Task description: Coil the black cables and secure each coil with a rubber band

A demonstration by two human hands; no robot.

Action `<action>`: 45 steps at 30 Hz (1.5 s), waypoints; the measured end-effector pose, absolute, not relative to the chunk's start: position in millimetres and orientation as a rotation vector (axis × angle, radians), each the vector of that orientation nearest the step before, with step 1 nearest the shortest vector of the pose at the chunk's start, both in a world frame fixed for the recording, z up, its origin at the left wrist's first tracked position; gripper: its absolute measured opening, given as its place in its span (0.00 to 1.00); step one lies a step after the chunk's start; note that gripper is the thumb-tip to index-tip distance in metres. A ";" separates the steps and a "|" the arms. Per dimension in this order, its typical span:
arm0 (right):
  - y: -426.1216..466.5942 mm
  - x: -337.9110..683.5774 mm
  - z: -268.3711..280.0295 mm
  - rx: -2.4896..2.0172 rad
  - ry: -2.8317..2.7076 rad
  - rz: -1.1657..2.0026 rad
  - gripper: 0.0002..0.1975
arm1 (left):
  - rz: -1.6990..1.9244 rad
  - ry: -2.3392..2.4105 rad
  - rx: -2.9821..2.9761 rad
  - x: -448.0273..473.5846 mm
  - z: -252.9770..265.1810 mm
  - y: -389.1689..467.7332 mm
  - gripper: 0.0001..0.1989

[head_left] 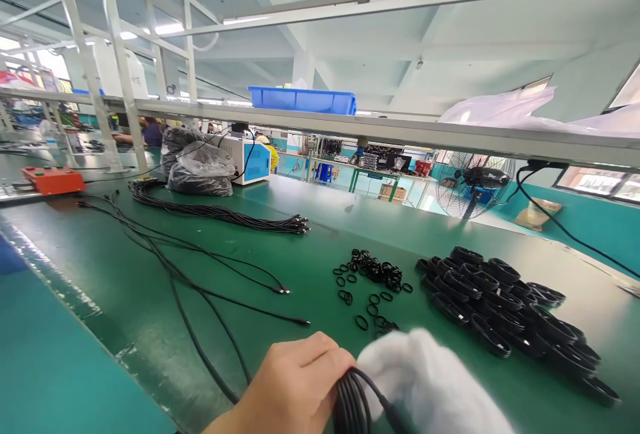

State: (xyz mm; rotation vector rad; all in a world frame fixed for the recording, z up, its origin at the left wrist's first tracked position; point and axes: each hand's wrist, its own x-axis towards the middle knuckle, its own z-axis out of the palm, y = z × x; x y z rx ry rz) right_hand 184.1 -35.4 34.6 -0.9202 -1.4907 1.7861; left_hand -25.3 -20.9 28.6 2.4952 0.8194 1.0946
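My bare left hand (295,381) grips a coiled black cable (351,404) at the front edge of the view, its fingers closed round the loops. One thicker end of this cable hangs down in front of my right hand (425,381), which wears a white glove and is blurred. The gloved fingers are not distinct, and whether they hold anything is hidden. Just beyond the glove lie small black rings (374,267), some in a heap and several scattered singly. A pile of coiled black cables (495,307) lies to the right of them.
Loose black cables (230,294) stretch across the green table (320,254) to the left. Behind them are a long cable bundle (225,214), plastic-wrapped bags (200,167) and an orange box (53,181). A shelf with a blue tray (303,99) spans above; a fan (475,181) stands beyond.
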 end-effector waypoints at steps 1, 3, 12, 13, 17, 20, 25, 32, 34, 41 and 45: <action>-31.1 184.3 33.1 -0.933 -1.473 1.756 0.19 | 1.067 0.842 2.484 -26.4 29.4 -19.9 0.15; -23.4 181.9 28.7 -0.955 -1.449 1.722 0.25 | 0.999 0.842 2.439 -27.0 30.3 -17.9 0.15; -8.2 132.9 11.5 -0.893 -1.386 1.731 0.25 | 0.782 0.940 2.147 -24.1 32.8 -14.4 0.14; -7.9 128.1 13.7 -0.876 -1.384 1.715 0.24 | 0.797 0.975 2.138 -24.0 32.8 -14.7 0.14; -12.7 120.3 25.4 -0.953 -1.365 1.875 0.23 | 0.766 1.163 1.964 -24.2 36.3 -14.4 0.12; -17.6 122.5 28.7 -0.965 -1.274 2.059 0.16 | 0.717 1.190 1.742 -23.4 39.7 -11.7 0.10; -19.1 125.2 22.8 -0.947 -1.205 2.024 0.17 | 0.701 1.181 1.474 -17.0 37.4 -7.8 0.08; -19.0 124.3 15.8 -0.908 -1.143 2.053 0.20 | 0.626 1.366 1.774 -15.8 41.0 -6.4 0.04; -19.0 123.3 16.2 -0.921 -1.154 2.061 0.20 | 0.695 1.315 1.751 -16.3 41.0 -6.5 0.06; -19.0 119.6 19.7 -1.056 -1.221 2.055 0.11 | 0.807 1.380 1.787 -12.7 29.2 -6.5 0.05; -17.2 119.9 17.9 -1.125 -1.322 2.054 0.06 | 0.772 1.358 1.849 -11.2 27.2 -6.6 0.07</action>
